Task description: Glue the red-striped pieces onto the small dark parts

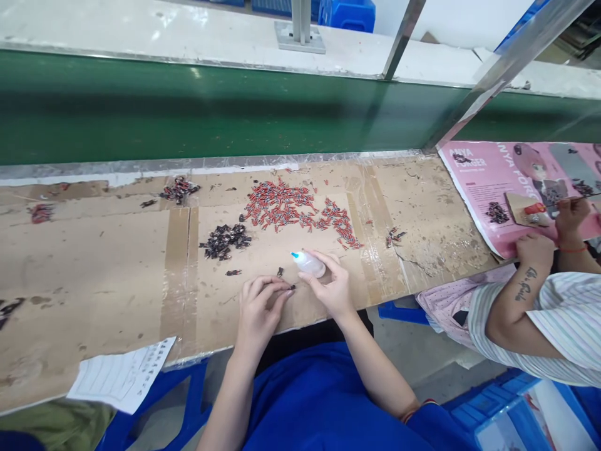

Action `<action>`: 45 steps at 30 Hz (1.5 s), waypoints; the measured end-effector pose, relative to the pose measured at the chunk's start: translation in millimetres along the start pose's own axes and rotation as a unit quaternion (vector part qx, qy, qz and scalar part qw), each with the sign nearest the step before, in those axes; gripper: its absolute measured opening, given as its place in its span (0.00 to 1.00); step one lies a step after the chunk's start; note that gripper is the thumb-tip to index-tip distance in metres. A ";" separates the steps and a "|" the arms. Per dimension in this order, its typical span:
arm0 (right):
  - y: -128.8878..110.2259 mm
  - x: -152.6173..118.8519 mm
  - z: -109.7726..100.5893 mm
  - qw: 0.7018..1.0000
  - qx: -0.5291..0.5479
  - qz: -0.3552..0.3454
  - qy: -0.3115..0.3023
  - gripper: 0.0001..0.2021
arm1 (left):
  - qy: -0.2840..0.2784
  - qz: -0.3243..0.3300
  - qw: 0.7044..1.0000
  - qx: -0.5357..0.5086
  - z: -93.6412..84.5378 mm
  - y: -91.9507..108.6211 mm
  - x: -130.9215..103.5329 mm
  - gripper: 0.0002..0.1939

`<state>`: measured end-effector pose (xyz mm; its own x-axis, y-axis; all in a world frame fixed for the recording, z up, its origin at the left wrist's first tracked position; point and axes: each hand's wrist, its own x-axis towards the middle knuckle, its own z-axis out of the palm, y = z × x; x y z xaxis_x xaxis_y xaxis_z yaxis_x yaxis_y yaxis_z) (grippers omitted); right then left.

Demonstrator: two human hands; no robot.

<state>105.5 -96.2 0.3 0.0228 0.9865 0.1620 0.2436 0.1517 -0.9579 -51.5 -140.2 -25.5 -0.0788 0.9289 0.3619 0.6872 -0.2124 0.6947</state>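
My right hand (331, 282) is closed around a small translucent squeeze bottle (312, 264) whose blue tip points left. Between the thumb and fingertips of my left hand (263, 304) is a small dark part (292, 287); its exact kind is too small to tell. Another small dark piece (280, 272) lies just beyond those fingertips. A heap of black parts (225, 241) sits ahead and to the left of my hands. Past the bottle, many small red-and-silver pieces (282, 205) are spread over the cardboard (211, 326).
A mixed pile (179, 189) and a red cluster (41, 213) lie on the left. A paper sheet (123, 374) overhangs the front edge. At right, a co-worker's hands (538, 247) are over a pink poster (483, 213). A green conveyor belt (188, 106) runs behind, with metal posts (404, 41).
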 end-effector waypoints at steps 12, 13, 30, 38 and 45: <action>4.4 5.2 -31.6 0.982 -0.173 -0.049 0.059 0.16 | 0.017 -0.023 0.995 -0.091 -8.5 0.8 -0.6 0.06; 4.8 7.9 -38.3 0.973 -0.209 -0.048 0.090 0.11 | 0.020 -0.029 0.993 -0.116 -9.3 1.8 -0.3 0.05; -30.1 -9.2 -43.2 0.999 -0.043 0.002 -0.022 0.09 | 0.021 -0.138 0.960 -0.242 -16.3 44.1 0.6 0.08; -47.2 -26.9 -30.4 0.996 0.050 0.048 -0.056 0.05 | 0.002 -0.094 0.964 -0.249 -14.8 54.4 1.0 0.06; -42.6 -27.1 -31.3 0.995 0.058 0.058 -0.062 0.05 | -0.003 -0.116 0.962 -0.247 -13.6 56.3 -1.6 0.06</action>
<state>124.8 -131.3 44.1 -0.0778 0.9966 0.0260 0.1326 0.0362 -0.9905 -22.4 -157.8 21.5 -0.1836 0.9699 0.1598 0.2249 -0.1168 0.9674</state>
